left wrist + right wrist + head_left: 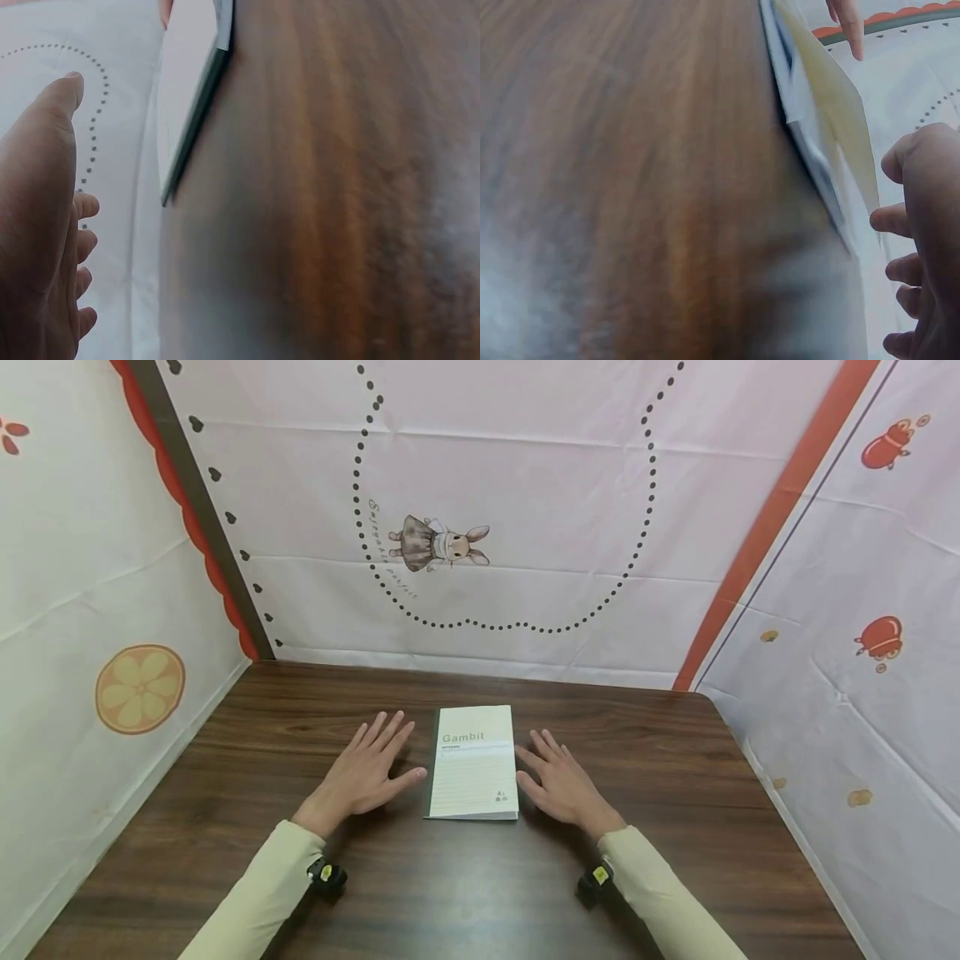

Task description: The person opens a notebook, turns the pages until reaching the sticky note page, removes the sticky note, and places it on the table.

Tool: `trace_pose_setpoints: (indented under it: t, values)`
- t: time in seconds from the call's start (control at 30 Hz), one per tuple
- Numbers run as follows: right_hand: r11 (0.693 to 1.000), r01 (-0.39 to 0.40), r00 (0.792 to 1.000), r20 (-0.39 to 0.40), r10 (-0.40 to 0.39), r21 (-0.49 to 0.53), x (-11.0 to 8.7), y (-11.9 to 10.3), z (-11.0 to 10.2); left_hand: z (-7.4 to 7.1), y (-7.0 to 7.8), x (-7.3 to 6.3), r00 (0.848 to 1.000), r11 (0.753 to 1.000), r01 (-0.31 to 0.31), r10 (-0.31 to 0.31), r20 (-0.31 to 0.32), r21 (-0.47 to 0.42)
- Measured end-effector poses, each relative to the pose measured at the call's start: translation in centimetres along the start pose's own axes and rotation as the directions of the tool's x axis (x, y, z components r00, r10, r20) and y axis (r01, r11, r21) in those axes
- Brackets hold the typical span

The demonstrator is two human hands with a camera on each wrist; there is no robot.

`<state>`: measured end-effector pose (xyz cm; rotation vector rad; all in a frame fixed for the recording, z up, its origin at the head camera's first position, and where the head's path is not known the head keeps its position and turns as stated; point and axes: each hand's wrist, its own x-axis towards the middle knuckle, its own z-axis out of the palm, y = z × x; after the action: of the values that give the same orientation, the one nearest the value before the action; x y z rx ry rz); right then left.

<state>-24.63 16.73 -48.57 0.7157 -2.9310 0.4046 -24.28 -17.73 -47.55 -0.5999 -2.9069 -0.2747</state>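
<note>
A closed notebook [474, 777] with a pale cover marked "Gambit" and a dark green spine lies on the brown wooden table. Left of its spine is my left hand [367, 772], palm down with fingers spread and the thumb pointing at the book. My right hand [558, 781] is on the other side, its thumb and index fingertip very close to the right edge; whether they touch it cannot be made out. Neither hand holds anything. In the right wrist view the notebook's cover [836, 97] stands slightly lifted from the pages. The left wrist view shows the green spine [199, 112].
The wood-grain table [465, 893] ends at a printed white cloth [525, 527] behind, with more cloth walls at left [67, 568] and right [847, 693]. A small black camera is strapped at each wrist, left [327, 878] and right [595, 883].
</note>
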Motion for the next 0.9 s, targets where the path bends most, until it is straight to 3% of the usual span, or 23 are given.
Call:
trace_pose_setpoints:
  t: [0.27, 0.67, 0.9]
  values:
    - [0.999, 0.036, 0.998, -0.046, -0.035, 0.033, 0.5, -0.6, -1.4, -1.6, 1.0, 0.7, 0.995, 0.997, -0.074, 0.075, -0.06, 0.024]
    - [0.991, 0.116, 0.989, -0.101, -0.109, 0.068, 1.7, -3.1, -3.4, -3.4, 3.6, 2.0, 0.994, 0.993, -0.11, 0.111, -0.014, 0.038]
    - [0.989, 0.115, 0.992, -0.062, -0.11, 0.089, 2.6, -4.8, -3.2, -4.1, 5.1, 2.9, 0.987, 0.987, -0.155, 0.157, -0.035, 0.046]
